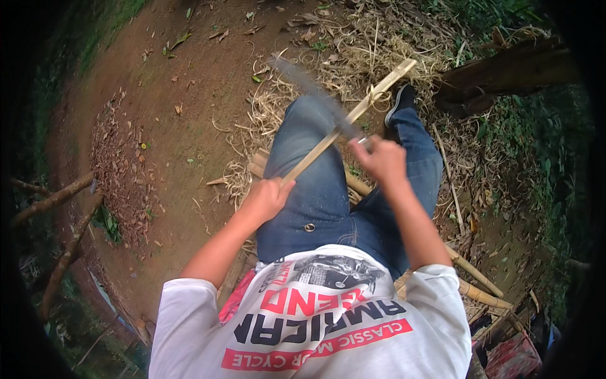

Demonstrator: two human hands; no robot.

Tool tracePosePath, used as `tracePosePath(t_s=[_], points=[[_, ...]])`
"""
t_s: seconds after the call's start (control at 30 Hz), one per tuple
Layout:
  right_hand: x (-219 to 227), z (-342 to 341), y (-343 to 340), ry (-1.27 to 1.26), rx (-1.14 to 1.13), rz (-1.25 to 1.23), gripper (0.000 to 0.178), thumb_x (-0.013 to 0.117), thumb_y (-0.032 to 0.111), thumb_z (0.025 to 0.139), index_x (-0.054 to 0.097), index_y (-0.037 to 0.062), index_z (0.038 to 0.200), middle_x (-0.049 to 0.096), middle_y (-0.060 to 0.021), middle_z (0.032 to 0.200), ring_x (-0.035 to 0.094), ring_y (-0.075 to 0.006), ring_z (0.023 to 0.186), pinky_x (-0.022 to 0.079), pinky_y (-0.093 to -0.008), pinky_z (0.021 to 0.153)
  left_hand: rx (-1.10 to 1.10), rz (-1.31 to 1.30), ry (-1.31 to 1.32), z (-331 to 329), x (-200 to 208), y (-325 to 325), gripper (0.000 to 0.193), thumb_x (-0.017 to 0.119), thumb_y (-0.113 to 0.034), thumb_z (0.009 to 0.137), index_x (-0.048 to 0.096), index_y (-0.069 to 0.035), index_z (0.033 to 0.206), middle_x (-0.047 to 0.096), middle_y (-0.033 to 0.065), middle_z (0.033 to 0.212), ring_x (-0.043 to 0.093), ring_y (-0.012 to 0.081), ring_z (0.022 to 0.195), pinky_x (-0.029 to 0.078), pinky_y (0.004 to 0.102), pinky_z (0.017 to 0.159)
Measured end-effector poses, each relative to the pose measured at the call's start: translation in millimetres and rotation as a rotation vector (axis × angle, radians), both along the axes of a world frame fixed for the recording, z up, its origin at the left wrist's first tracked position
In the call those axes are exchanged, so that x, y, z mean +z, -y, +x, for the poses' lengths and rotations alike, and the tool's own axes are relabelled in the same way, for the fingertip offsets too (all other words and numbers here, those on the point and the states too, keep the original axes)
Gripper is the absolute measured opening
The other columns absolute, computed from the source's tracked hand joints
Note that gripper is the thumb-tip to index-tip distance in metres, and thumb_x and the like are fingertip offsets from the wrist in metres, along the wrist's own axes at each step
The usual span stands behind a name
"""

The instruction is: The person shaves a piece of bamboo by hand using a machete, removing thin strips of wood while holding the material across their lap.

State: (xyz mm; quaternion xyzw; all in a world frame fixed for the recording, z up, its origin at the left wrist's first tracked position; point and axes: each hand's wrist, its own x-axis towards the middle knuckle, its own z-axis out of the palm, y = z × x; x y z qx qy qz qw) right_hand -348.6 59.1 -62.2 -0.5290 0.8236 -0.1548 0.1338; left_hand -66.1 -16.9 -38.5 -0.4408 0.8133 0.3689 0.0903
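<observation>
A long, pale bamboo strip (315,151) slants across my thigh, rising from lower left to upper right. My left hand (267,199) is closed around its near end. In my right hand (383,158) is a machete (314,90), gripped by its handle, which the fingers mostly cover. The blade, blurred by motion, crosses over the strip just beyond my right hand and points to the upper left. A thin curled shaving (377,96) hangs at the strip's far part.
Pale shavings (385,57) lie heaped on the brown soil ahead and beside my leg. A thick log (505,72) is at the upper right. Bamboo poles (476,292) rest at the lower right, near a red object (512,357). Branches (60,197) stand at the left.
</observation>
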Motion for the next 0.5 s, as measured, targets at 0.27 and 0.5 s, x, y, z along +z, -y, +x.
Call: tracePosePath(t_s=[0.27, 0.5], points=[[-11.7, -92.1, 5.2, -0.242, -0.004, 0.064, 0.065, 0.055, 0.071, 0.084, 0.064, 0.0090, 0.067, 0.064, -0.0118, 0.059, 0.065, -0.0288, 0.054, 0.050, -0.0401, 0.050, 0.016, -0.034, 0.029, 2.2, 8.7, 4.2, 0.051, 0.051, -0.039, 0.099, 0.062, 0.006, 0.076, 0.061, 0.0311, 0.070, 0.062, 0.0495, 0.071, 0.049, 0.0546, 0.066], [-15.5, -6.6, 4.8, -0.010, 0.151, -0.080, 0.070, 0.054, 0.076, 0.080, 0.063, 0.0085, 0.065, 0.063, -0.0120, 0.057, 0.064, -0.0315, 0.052, 0.053, -0.0431, 0.054, 0.048, -0.014, -0.048, -3.2, -1.6, -1.2, 0.049, 0.052, -0.036, 0.099, 0.057, 0.006, 0.074, 0.057, 0.0311, 0.068, 0.059, 0.0499, 0.069, 0.046, 0.0520, 0.061]])
